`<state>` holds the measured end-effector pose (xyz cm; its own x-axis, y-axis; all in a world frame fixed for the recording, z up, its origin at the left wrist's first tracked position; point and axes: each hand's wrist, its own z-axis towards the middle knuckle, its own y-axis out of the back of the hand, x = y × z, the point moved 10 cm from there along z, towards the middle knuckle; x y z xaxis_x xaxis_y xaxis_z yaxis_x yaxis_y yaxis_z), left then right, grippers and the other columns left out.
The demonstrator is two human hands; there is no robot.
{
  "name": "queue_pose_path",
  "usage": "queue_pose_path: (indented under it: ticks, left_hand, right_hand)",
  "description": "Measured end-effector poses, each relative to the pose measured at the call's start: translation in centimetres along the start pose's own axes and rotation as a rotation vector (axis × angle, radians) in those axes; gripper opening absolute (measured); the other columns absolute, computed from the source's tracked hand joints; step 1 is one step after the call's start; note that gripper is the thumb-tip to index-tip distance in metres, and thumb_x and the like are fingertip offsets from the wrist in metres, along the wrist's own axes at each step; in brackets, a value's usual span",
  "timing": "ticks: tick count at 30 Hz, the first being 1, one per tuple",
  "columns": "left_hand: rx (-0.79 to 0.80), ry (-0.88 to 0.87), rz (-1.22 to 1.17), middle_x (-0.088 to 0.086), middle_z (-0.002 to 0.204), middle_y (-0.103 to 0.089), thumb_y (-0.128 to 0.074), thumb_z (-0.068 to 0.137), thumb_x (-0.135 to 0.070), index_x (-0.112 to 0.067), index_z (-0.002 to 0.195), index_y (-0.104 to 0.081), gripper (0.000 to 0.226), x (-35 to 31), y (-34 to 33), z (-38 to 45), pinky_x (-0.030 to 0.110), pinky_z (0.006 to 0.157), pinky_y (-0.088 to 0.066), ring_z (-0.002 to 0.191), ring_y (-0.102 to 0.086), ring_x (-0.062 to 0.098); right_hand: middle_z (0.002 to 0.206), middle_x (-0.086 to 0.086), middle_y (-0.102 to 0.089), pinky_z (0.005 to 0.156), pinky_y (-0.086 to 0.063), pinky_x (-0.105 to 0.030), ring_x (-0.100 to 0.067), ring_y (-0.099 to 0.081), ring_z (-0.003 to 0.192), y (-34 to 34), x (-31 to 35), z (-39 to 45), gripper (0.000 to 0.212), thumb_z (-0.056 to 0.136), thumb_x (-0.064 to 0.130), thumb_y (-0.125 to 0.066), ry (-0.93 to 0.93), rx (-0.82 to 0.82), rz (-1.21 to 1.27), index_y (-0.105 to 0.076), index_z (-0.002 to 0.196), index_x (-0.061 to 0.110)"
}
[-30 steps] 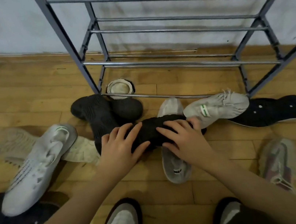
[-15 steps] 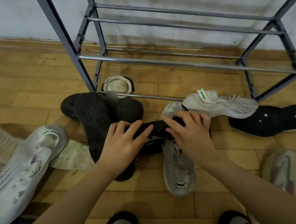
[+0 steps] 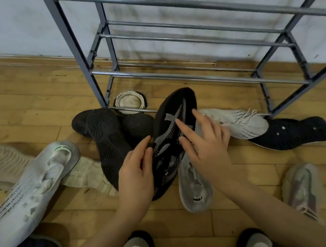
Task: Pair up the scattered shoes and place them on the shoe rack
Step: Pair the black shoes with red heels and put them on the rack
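Head view: the black knit shoe (image 3: 173, 140), flat across the pile half a second ago, now stands tipped up, toe toward the shoe rack (image 3: 197, 76). The left hand (image 3: 136, 176) pinches its left edge; the right hand (image 3: 206, 148) has let go (fingers spread, fingertips brushing the upper).

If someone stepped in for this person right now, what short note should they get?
Left hand: gripping the black knit shoe, which is tipped up on its side.
Right hand: fingers spread, touching the same shoe, not clearly gripping.
Shoe rack: no shoes on the bars in view.
On the floor: a dark sole-up shoe, white sneakers at left and right, a grey shoe, a black shoe, and more at the edges.
Done: nothing racked. Left: pair and rack everything.
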<state>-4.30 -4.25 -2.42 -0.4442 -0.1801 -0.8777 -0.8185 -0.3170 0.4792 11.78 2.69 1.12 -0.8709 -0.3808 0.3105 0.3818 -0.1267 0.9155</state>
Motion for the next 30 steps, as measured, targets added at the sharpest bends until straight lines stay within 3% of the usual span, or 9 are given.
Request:
queue_pose_path:
  ticks: [2,5,8,12,15,20,26,30]
  left_hand:
    - [0.048,0.024,0.026,-0.012,0.115,-0.058,-0.04,0.094,-0.04,-0.036,0.132,-0.046,0.038,0.6,-1.2,-0.6,0.008,0.083,-0.045,0.099,-0.052,-0.012]
    - [0.148,-0.021,0.186,0.0,0.12,-0.061,-0.042,0.096,-0.034,-0.029,0.137,-0.041,0.041,1.0,-3.8,-1.0,0.037,0.084,-0.052,0.101,-0.06,0.013]
    - [0.147,-0.02,0.279,0.007,0.115,-0.062,-0.04,0.096,-0.035,-0.027,0.139,-0.039,0.043,1.5,-4.9,-0.5,0.044,0.082,-0.05,0.096,-0.06,0.025]
    - [0.13,-0.182,0.553,0.009,0.094,-0.069,-0.042,0.097,-0.032,-0.017,0.133,-0.048,0.04,1.1,-5.2,0.0,0.043,0.085,-0.047,0.086,-0.063,0.028]
    - [0.132,-0.226,0.644,0.004,0.098,-0.07,-0.036,0.095,-0.034,-0.016,0.127,-0.055,0.042,1.8,-5.0,0.2,0.045,0.086,-0.04,0.094,-0.06,0.03]
    - [0.134,-0.161,0.605,-0.003,0.117,-0.064,-0.022,0.094,-0.044,-0.024,0.135,-0.046,0.052,3.6,-4.1,1.0,0.042,0.093,-0.027,0.111,-0.049,0.026]
    - [0.307,-0.094,0.539,-0.004,0.135,-0.05,-0.035,0.097,-0.034,-0.023,0.145,-0.027,0.049,5.5,-6.6,2.1,0.03,0.1,-0.011,0.129,-0.036,0.016]
    - [0.273,0.005,0.289,0.001,0.121,-0.062,-0.041,0.097,-0.026,-0.024,0.141,-0.034,0.045,5.6,-6.3,1.9,0.027,0.102,-0.014,0.117,-0.051,0.012]
  right_hand:
    - [0.145,-0.004,-0.04,0.102,-0.017,-0.039,-0.023,-0.041,0.126,-1.9,-0.6,-0.8,0.048,0.095,0.052,-0.024,-0.052,0.109,0.062,-0.044,0.135,0.037]
    - [0.148,0.0,-0.033,0.105,-0.013,-0.038,-0.018,-0.036,0.131,-5.8,-1.5,-2.3,0.052,0.093,0.06,-0.017,-0.057,0.332,0.09,-0.028,0.141,0.043]
    - [0.148,0.0,-0.031,0.102,-0.014,-0.036,-0.02,-0.034,0.13,-7.3,-3.5,-3.7,0.05,0.091,0.06,-0.018,-0.1,0.364,0.016,-0.021,0.14,0.049]
    - [0.138,0.002,-0.044,0.095,-0.017,-0.034,-0.019,-0.04,0.122,-7.9,-3.9,-4.7,0.049,0.093,0.056,-0.021,-0.128,0.341,0.092,-0.024,0.14,0.047]
    - [0.139,0.0,-0.043,0.097,-0.018,-0.035,-0.017,-0.039,0.124,-8.5,-2.8,-4.8,0.048,0.094,0.052,-0.024,-0.122,0.315,0.149,-0.021,0.142,0.046]
    - [0.145,-0.006,-0.033,0.091,-0.009,-0.022,-0.015,-0.033,0.126,-9.0,-0.8,-4.7,0.049,0.094,0.052,-0.019,-0.08,0.259,0.124,-0.025,0.142,0.043]
    - [0.151,-0.011,-0.024,0.098,-0.004,-0.017,-0.016,-0.022,0.136,-9.7,-1.1,-4.0,0.045,0.097,0.036,-0.039,-0.069,0.292,0.21,-0.032,0.142,0.035]
    - [0.146,-0.011,-0.034,0.1,-0.01,-0.021,-0.013,-0.03,0.131,-8.3,-1.3,-3.7,0.04,0.096,0.027,-0.048,-0.103,0.204,0.309,-0.046,0.136,0.025]
